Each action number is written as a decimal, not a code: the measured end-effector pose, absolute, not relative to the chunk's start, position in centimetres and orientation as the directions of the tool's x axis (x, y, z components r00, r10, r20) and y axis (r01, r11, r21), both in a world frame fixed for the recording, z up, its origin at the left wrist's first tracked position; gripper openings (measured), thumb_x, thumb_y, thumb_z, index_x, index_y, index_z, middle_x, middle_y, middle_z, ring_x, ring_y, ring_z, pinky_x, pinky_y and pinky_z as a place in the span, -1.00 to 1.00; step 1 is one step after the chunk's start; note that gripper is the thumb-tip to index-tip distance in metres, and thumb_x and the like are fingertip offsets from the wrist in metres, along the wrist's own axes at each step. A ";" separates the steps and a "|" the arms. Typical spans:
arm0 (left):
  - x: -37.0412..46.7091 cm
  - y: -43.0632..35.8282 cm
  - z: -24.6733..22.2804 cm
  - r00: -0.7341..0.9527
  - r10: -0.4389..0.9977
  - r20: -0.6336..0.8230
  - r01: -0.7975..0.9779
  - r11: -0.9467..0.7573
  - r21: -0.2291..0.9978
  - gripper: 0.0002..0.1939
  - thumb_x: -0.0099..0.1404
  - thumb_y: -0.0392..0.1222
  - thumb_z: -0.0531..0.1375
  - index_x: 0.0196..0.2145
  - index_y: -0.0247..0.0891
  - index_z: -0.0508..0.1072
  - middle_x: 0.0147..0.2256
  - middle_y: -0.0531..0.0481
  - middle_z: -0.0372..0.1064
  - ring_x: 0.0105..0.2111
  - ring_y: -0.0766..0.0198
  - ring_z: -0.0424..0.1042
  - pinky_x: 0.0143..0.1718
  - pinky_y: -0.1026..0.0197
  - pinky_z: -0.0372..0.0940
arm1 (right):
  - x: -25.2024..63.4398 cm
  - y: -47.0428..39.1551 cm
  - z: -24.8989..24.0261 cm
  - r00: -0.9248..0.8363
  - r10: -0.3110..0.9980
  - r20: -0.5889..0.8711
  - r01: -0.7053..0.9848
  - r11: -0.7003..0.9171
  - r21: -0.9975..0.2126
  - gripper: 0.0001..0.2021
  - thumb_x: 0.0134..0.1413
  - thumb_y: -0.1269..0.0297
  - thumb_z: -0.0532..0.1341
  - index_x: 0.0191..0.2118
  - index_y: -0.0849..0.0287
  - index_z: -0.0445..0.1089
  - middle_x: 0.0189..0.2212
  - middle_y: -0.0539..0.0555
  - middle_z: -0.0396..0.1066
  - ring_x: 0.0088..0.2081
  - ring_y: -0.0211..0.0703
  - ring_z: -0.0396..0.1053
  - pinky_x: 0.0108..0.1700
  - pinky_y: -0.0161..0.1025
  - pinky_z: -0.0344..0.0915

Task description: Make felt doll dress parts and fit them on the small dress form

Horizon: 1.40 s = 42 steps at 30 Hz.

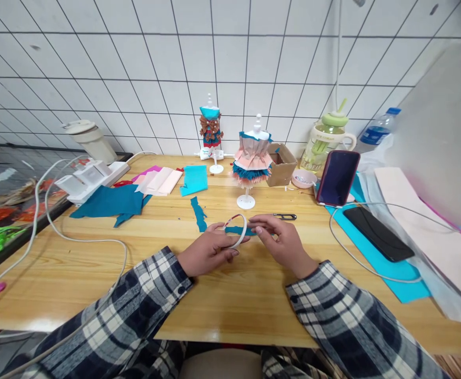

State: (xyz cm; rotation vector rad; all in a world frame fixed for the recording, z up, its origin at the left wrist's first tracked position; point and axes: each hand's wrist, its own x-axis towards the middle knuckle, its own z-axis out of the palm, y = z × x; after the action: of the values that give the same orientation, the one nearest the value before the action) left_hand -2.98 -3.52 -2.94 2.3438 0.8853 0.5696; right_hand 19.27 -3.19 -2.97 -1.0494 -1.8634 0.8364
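My left hand [210,247] is closed around the lower side of a thin white tape roll [244,231], which stands on edge between my hands. A narrow teal crepe paper strip [238,230] shows through the ring and runs toward my right hand [281,239]. At the strip's right end, my right thumb and fingers are drawn together, with a bit of teal between them. Another ragged teal paper piece [198,213] lies just beyond my left hand. Behind the hands stands a small white dress form [246,201] wearing a pink and teal ruffled paper dress [253,158].
A second dressed form [210,126] stands by the wall. Folded paper [159,181], teal sheets [110,202] and a power strip [92,179] lie left. Black thread snips [284,216], a cardboard box [281,166], an upright phone [338,178] and a flat phone [378,233] are right. Cables cross both sides.
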 end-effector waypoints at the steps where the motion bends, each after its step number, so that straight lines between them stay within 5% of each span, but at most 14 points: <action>1: -3.0 -3.4 -3.0 0.684 0.707 0.179 0.490 -0.628 0.605 -0.62 0.35 -0.08 0.04 0.10 -0.05 0.31 -0.43 0.04 0.48 -0.25 0.20 0.42 0.19 -0.06 -0.17 | 19.1 -3.3 -2.9 -0.351 0.880 0.321 0.305 0.431 -0.849 -0.76 0.15 0.26 0.13 -0.05 0.12 0.32 -0.13 0.10 0.48 -0.11 -0.14 0.46 -0.17 -0.24 0.41; 6: -2.9 -3.6 -2.6 0.698 0.689 0.195 0.545 -0.688 0.479 -0.63 0.32 0.00 0.03 0.02 -0.15 0.36 -0.40 -0.03 0.41 -0.31 0.14 0.36 -0.01 -0.02 0.04 | 18.1 -3.9 -3.0 -0.372 0.882 0.291 0.215 0.387 -0.897 -0.70 0.02 0.26 0.26 -0.10 0.10 0.25 -0.17 0.08 0.49 -0.12 -0.14 0.46 -0.19 -0.24 0.43; 10: -2.6 -3.8 -2.3 0.689 0.688 0.229 0.580 -0.712 0.395 -0.71 0.38 -0.20 -0.08 -0.17 -0.20 0.41 -0.31 -0.04 0.43 -0.22 0.18 0.38 0.15 -0.11 -0.13 | 17.7 -4.3 -3.0 -0.335 0.880 0.337 0.214 0.419 -0.882 -0.75 0.02 0.27 0.27 -0.16 0.10 0.26 -0.17 0.08 0.48 -0.15 -0.14 0.46 -0.19 -0.22 0.42; 19: -2.3 -3.8 -2.3 0.650 0.721 0.239 0.500 -0.642 0.581 -0.77 0.39 -0.27 -0.08 -0.15 -0.17 0.34 -0.26 0.12 0.49 -0.19 0.34 0.46 0.30 -0.05 -0.44 | 17.8 -4.3 -3.0 -0.317 0.864 0.391 0.312 0.485 -0.817 -0.82 0.05 0.29 0.25 -0.18 0.08 0.33 -0.23 0.03 0.48 -0.21 -0.18 0.45 -0.22 -0.25 0.40; 25: -2.5 -3.7 -2.6 0.652 0.718 0.243 0.469 -0.634 0.615 -0.75 0.40 -0.24 -0.10 -0.26 -0.20 0.36 -0.45 0.17 0.44 -0.37 0.37 0.43 0.30 -0.01 -0.32 | 17.8 -4.5 -3.0 -0.346 0.833 0.432 0.345 0.541 -0.767 -0.81 0.10 0.31 0.20 -0.13 0.09 0.35 -0.20 0.04 0.47 -0.23 -0.20 0.44 -0.21 -0.26 0.39; 30: -2.2 -4.4 -2.1 0.719 0.656 0.232 0.422 -0.676 0.604 -0.77 0.36 -0.13 -0.06 -0.15 -0.27 0.29 -0.37 -0.05 0.37 -0.29 0.19 0.33 -0.06 0.10 0.21 | 17.5 -4.6 -3.0 -0.335 0.847 0.412 0.331 0.516 -0.791 -0.79 0.10 0.33 0.19 -0.11 0.10 0.34 -0.20 0.04 0.47 -0.21 -0.19 0.44 -0.21 -0.27 0.40; 42: -2.2 -4.7 -2.7 0.683 0.682 0.262 0.567 -0.721 0.399 -0.79 0.36 -0.20 -0.04 -0.15 -0.26 0.34 -0.36 -0.06 0.38 -0.34 0.21 0.34 -0.33 0.22 0.16 | 17.6 -4.3 -3.6 -0.333 0.911 0.242 0.286 0.342 -0.895 -0.74 0.06 0.17 0.25 -0.12 0.06 0.31 -0.23 0.02 0.49 -0.18 -0.16 0.48 -0.14 -0.22 0.42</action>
State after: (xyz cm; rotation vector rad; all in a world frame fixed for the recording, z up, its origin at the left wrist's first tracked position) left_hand -2.23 -4.73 -2.73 2.6104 0.9933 0.5752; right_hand 17.64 -4.30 -3.59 -1.0590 -1.8130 0.9937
